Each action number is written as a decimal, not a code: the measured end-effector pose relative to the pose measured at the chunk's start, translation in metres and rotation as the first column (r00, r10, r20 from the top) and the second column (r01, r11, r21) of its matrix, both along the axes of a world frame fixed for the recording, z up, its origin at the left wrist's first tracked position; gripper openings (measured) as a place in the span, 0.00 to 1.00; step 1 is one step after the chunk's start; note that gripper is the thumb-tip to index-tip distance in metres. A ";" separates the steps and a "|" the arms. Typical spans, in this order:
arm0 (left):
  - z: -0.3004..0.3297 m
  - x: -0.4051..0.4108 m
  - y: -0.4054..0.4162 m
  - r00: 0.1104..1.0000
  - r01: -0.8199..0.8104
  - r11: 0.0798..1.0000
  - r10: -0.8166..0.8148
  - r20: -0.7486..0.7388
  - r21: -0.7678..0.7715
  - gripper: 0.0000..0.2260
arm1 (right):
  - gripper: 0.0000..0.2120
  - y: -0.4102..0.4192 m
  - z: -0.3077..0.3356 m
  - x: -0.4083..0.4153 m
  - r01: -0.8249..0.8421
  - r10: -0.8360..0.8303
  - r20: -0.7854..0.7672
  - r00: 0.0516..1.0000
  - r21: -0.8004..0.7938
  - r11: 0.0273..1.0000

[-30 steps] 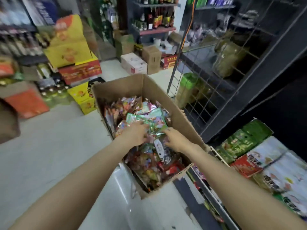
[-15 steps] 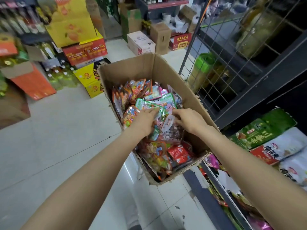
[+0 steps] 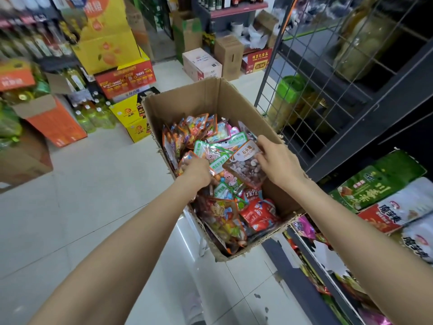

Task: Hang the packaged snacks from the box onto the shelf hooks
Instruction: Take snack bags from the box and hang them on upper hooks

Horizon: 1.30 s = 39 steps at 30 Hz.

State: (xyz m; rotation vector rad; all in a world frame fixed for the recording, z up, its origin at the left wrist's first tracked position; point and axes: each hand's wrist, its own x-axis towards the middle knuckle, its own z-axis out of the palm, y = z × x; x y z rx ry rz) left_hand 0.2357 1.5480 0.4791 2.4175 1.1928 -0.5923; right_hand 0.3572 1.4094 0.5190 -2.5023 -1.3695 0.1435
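Note:
An open cardboard box (image 3: 187, 102) stands in front of me, filled with several colourful snack packets. My right hand (image 3: 278, 163) pinches a clear packet of brown stone candy (image 3: 246, 165) with an orange-and-white header, lifted slightly above the pile. My left hand (image 3: 196, 172) reaches into the box's left side, its fingers curled among green and orange packets (image 3: 210, 153); what it holds is hidden under the hand. The wire grid shelf (image 3: 328, 102) stands just right of the box.
Bagged goods (image 3: 386, 198) lie on a lower shelf at right. Stacked yellow and red cartons (image 3: 124, 78) and bottles of oil (image 3: 93, 116) line the left aisle. More cartons (image 3: 201, 64) stand beyond the box. White tiled floor (image 3: 82, 195) spreads to the left.
The view has tilted down and nearer to the box. My right hand has drawn the stone candy packet up and to the right. My left hand has slid left within the pile.

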 end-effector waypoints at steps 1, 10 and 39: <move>0.002 -0.001 0.000 0.999 0.032 0.999 -0.032 0.037 -0.001 0.21 | 0.04 0.001 0.002 -0.002 0.001 -0.001 -0.006 1.000 0.010 1.000; 0.050 -0.016 0.014 0.854 -0.214 0.935 0.039 0.519 0.281 0.10 | 0.13 0.018 0.016 0.000 0.130 -0.091 -0.278 0.956 0.126 0.983; 0.345 0.139 -0.238 0.127 0.694 0.584 0.477 0.869 -0.422 0.25 | 0.04 -0.247 0.313 0.047 0.518 -0.107 -0.508 0.855 0.847 0.118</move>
